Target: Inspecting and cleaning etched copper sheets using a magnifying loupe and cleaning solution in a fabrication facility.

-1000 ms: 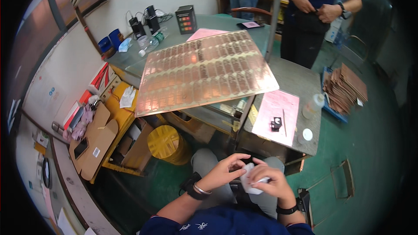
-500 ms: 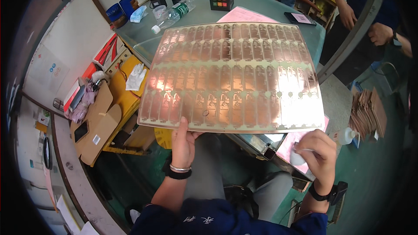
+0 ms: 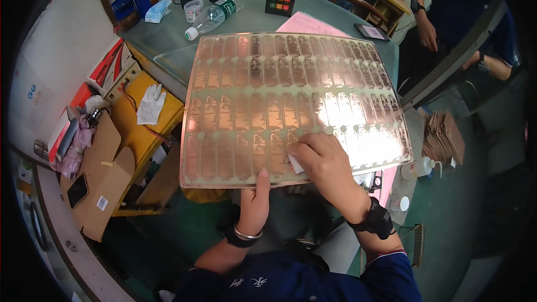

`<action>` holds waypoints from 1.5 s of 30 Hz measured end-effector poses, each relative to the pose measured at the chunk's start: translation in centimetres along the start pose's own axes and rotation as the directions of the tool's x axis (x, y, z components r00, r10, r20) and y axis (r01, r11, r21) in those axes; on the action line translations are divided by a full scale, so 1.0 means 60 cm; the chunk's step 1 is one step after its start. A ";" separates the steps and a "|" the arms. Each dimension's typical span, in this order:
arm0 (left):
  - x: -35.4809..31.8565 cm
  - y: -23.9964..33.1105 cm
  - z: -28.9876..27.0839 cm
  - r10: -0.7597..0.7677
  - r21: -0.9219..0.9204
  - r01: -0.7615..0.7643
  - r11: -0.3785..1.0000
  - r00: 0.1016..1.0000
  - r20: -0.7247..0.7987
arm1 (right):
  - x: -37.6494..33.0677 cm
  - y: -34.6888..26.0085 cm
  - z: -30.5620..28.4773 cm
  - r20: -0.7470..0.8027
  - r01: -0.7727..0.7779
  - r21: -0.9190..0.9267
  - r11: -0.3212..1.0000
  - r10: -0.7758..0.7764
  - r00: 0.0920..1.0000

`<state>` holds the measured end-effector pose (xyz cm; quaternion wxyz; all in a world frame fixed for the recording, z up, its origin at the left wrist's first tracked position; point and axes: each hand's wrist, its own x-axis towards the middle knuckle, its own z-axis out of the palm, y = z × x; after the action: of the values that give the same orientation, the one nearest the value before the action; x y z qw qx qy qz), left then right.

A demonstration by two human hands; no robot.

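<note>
An open cardboard box (image 3: pixel 92 182) stood at the left, its contents too dark to make out; a clear plastic bottle (image 3: pixel 212 15) lay on its side on the grey table (image 3: pixel 168 39) beside a small cup (image 3: pixel 193 8).

The copper panel (image 3: pixel 279 100) was a broad, shiny sheet etched with rows of repeated narrow patterns, glaring bright near its right edge. It lay on the table, its near edge jutting toward the person. The left hand (image 3: pixel 254 204) pinched that near edge, thumb on top. The right hand (image 3: pixel 321 159) pressed a small white cloth (image 3: pixel 295 163) against the sheet, fingers curled over it.
</note>
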<state>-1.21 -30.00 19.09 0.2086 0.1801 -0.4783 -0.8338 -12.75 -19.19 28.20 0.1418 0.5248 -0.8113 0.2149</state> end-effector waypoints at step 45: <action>-0.005 0.024 -0.008 0.061 0.173 -0.079 0.982 0.992 0.107 | -0.055 -0.078 0.003 0.014 -0.157 -0.106 0.982 0.160 0.987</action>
<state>-0.49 -30.86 20.16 0.1964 0.1384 -0.5663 -0.7884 -7.11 -18.32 27.47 0.1424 0.4528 -0.8622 0.1767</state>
